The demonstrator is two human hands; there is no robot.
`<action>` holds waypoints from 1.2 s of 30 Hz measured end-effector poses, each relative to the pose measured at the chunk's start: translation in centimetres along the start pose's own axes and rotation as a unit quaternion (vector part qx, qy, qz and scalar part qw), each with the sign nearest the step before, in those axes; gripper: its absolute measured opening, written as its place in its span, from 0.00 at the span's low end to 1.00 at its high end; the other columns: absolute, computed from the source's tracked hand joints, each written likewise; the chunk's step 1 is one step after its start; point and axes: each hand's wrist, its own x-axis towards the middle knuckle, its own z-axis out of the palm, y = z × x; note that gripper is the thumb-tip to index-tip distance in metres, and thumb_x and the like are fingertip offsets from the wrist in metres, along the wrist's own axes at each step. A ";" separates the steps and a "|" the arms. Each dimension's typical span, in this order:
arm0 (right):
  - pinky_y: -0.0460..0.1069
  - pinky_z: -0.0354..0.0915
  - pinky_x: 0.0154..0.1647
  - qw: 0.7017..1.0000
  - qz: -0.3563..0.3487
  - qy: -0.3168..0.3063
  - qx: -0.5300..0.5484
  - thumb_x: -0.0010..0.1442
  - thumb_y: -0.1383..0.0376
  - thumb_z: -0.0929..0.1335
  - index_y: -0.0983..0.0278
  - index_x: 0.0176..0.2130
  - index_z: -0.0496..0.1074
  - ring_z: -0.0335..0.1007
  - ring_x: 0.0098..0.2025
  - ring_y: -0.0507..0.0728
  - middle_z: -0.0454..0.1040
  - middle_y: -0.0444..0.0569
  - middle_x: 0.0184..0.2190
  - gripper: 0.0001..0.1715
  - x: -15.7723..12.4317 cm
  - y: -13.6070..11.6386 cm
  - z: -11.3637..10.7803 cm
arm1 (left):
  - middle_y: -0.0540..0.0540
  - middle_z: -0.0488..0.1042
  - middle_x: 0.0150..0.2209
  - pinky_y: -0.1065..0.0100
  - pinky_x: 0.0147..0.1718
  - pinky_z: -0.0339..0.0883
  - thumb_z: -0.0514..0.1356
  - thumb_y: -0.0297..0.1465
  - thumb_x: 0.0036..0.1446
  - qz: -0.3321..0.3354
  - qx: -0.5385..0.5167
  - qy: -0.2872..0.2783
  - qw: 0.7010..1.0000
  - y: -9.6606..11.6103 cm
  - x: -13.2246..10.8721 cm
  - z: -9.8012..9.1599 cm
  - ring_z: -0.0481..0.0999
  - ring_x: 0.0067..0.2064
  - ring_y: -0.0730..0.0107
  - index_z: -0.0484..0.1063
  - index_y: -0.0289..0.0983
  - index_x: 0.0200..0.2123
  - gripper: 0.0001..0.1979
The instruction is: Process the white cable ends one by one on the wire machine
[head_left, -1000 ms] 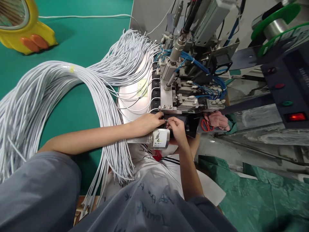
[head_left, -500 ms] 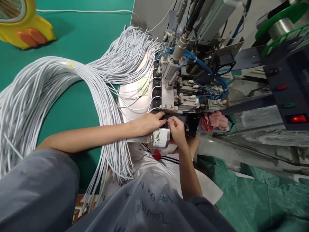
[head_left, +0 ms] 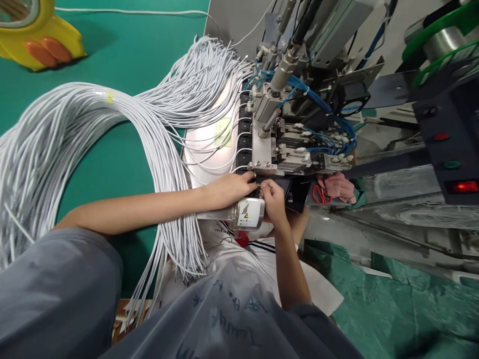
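My right hand (head_left: pixel 274 198) is closed in a pinch at the front end of the machine, its fingertips meeting those of my left hand. Between them a tiny shiny piece (head_left: pixel 259 185) shows, too small to name. My left hand (head_left: pixel 230 190) reaches across the bundle of white cables (head_left: pixel 149 144). One of its fingers touches the machine's edge; the others are bent toward the right fingertips, and what they hold is hidden. Just below both hands lies a clear-taped plate with a white label (head_left: pixel 249 214). White cables run into the row of black blocks (head_left: pixel 245 142) on the machine.
The machine (head_left: pixel 267 139), with metal cylinders and blue air hoses, rises ahead. A silvery plate (head_left: pixel 202 137) carries cables on its left. Red scissors (head_left: pixel 320 194) and a pink cloth (head_left: pixel 339 187) lie to the right, below a control box (head_left: pixel 445 144). A yellow figure (head_left: pixel 52 40) stands far left.
The view has shifted slightly. Both hands stay at the same spot, fingertips together, with only a very small movement of the fingers.
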 end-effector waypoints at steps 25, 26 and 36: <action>0.45 0.55 0.21 0.992 0.082 -0.011 0.096 0.54 0.48 0.65 0.62 0.26 0.64 0.58 0.22 0.50 0.63 0.42 0.20 0.20 0.8 1.2 0.0 | 0.39 0.68 0.40 0.69 0.27 0.66 0.49 0.24 0.62 0.002 -0.011 -0.010 1.000 0.0 0.0 -0.2 0.75 0.31 0.70 0.69 0.31 0.49 0.15; 0.45 0.55 0.22 0.994 0.073 -0.006 0.085 0.55 0.49 0.64 0.62 0.26 0.64 0.58 0.23 0.50 0.63 0.42 0.21 0.19 0.7 0.9 0.0 | 0.39 0.68 0.41 0.69 0.28 0.66 0.49 0.24 0.62 0.002 -0.010 -0.010 1.000 0.0 0.0 -0.2 0.75 0.31 0.70 0.69 0.31 0.49 0.15; 0.46 0.51 0.21 0.999 0.029 0.006 0.024 0.56 0.47 0.64 0.60 0.23 0.58 0.50 0.21 0.50 0.52 0.39 0.17 0.22 0.4 0.0 0.6 | 0.38 0.69 0.41 0.67 0.27 0.65 0.50 0.22 0.59 0.001 0.012 -0.017 1.000 0.1 0.1 -0.2 0.75 0.30 0.68 0.69 0.31 0.48 0.15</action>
